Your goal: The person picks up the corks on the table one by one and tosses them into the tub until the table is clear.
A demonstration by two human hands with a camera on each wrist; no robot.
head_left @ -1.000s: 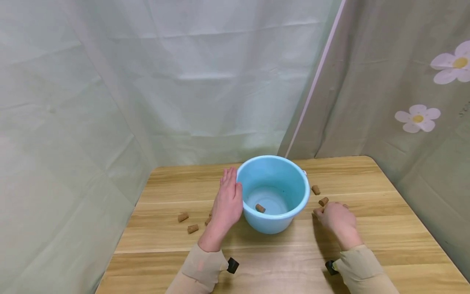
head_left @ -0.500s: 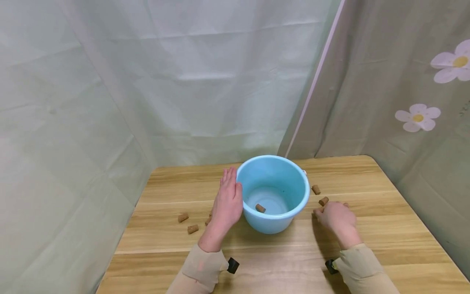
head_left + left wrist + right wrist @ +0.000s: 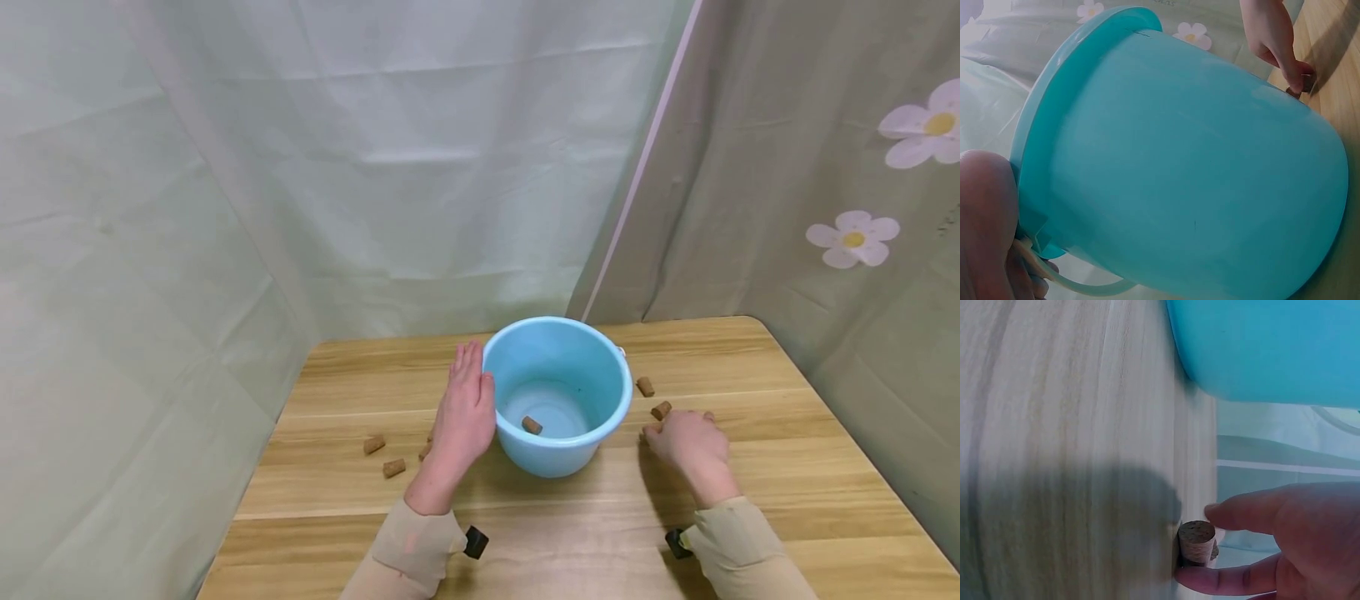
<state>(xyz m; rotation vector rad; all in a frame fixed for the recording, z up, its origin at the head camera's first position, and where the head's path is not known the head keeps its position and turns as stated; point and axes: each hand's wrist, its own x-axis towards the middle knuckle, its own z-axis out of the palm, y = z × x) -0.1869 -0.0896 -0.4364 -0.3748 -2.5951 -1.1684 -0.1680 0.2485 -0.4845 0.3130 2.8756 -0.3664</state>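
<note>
A light blue bucket (image 3: 551, 450) stands upright on the table, one cork (image 3: 532, 425) lying on its floor. Along the bucket's left side my left hand (image 3: 465, 412) rests with straight fingers, thumb at the rim; in the left wrist view the handle (image 3: 1094, 289) hangs near those fingers. To the right of the bucket, my right hand (image 3: 690, 446) reaches down to the tabletop. Its thumb and forefinger pinch a cork (image 3: 1197, 542), seen end-on in the right wrist view. Just beyond the fingertips lies another cork (image 3: 661, 410).
One more cork (image 3: 645, 387) lies close to the bucket's right side. Left of the left hand are loose corks (image 3: 393, 467), some partly hidden by that hand. Pale curtains (image 3: 450, 167) surround the wood-grain table (image 3: 337, 533) at the back and sides.
</note>
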